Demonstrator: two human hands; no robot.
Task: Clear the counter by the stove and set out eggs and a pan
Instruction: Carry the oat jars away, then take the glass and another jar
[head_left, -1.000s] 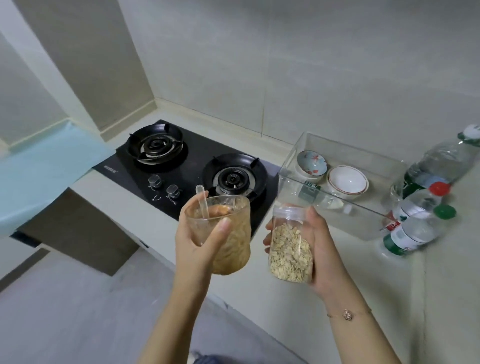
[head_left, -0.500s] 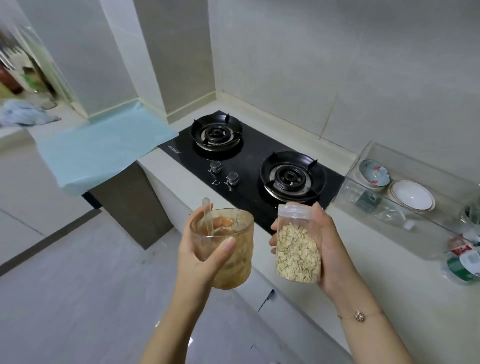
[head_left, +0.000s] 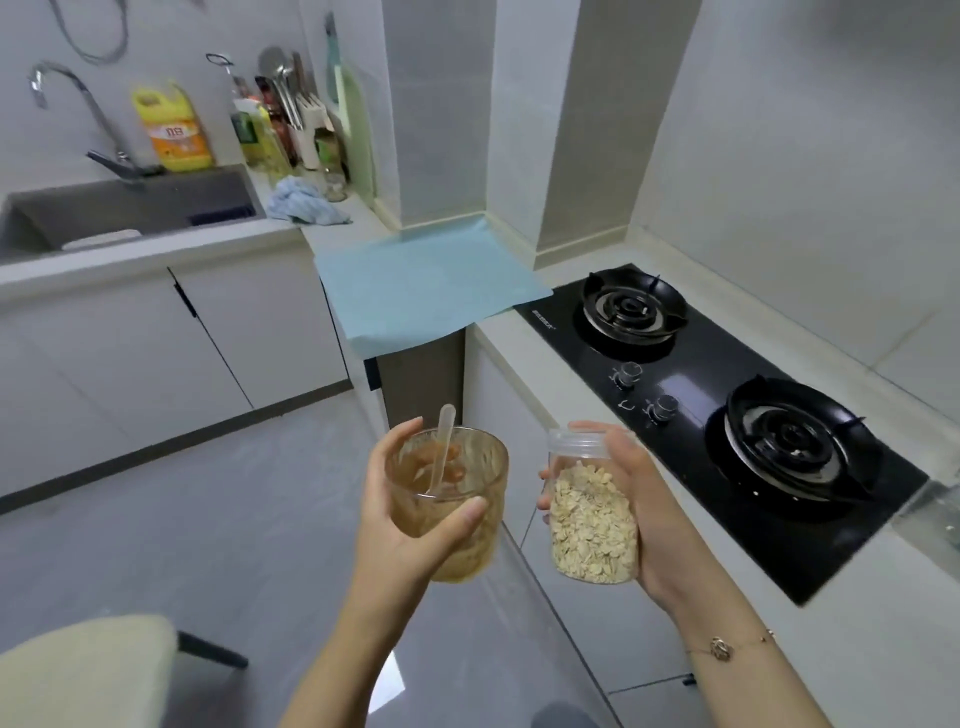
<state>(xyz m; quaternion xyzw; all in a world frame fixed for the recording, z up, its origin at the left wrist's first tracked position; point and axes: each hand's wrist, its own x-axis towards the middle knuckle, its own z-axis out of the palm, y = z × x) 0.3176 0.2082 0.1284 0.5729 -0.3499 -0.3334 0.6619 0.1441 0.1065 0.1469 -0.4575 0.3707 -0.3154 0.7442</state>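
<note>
You carry two things away from the stove (head_left: 727, 410), one in each hand, so the worktop (head_left: 498, 332) beside it can be freed for eggs and a pan. Your left hand (head_left: 400, 525) wraps around a ribbed amber glass (head_left: 447, 499), thumb across the front and fingers behind, holding it upright; I judge that is because it has brownish smears inside and a pale plastic spoon (head_left: 441, 447) leaning loose in it. Your right hand (head_left: 644, 519) grips a clear jar of oats (head_left: 592, 509) from the side, fingers curled over its lidded top, also upright. The jar is roughly two-thirds full of pale flakes. Both are in the air over the floor, just off the worktop's edge, close together but apart. Ahead lie the sink (head_left: 130, 208) and a blue mat (head_left: 426, 280), likely places to put them down. No eggs or pan are in view.
</note>
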